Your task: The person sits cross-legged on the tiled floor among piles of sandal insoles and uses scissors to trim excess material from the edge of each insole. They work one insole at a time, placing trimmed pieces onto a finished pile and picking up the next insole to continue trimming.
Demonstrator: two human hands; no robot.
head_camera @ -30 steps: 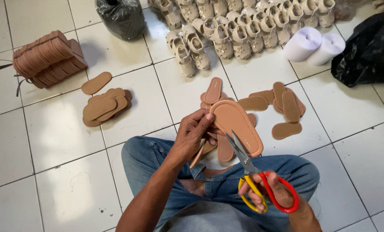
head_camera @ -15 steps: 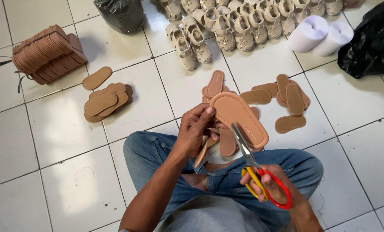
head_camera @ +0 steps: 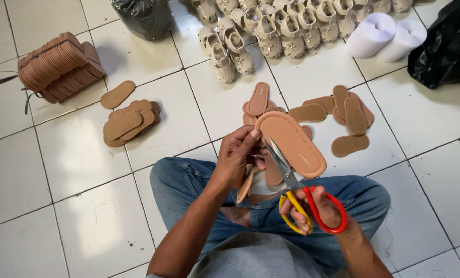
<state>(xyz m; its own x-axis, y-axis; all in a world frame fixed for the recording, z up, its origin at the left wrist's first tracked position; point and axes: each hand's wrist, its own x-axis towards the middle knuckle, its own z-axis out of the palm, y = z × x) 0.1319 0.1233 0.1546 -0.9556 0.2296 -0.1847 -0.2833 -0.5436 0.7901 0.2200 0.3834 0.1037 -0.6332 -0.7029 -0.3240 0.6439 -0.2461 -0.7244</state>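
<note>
I sit cross-legged on a white tiled floor in blue jeans. My left hand (head_camera: 239,154) pinches the near edge of a tan shoe insole (head_camera: 294,141) and holds it up over my knees. My right hand (head_camera: 320,208) grips scissors (head_camera: 304,198) with one yellow and one red handle loop. Their open blades reach the insole's edge right beside my left fingers. A thin tan trimmed strip (head_camera: 246,185) hangs below my left hand.
More tan insoles lie loose beyond my knees (head_camera: 346,110) and in a small pile at left (head_camera: 129,121). A bundled stack of insoles (head_camera: 57,67) sits far left. Beige sandals (head_camera: 271,25), two white rolls (head_camera: 387,36) and black bags (head_camera: 446,46) line the far floor.
The view has shifted slightly. The scissors have moved a little along the insole's edge, and both hands keep their grips.
</note>
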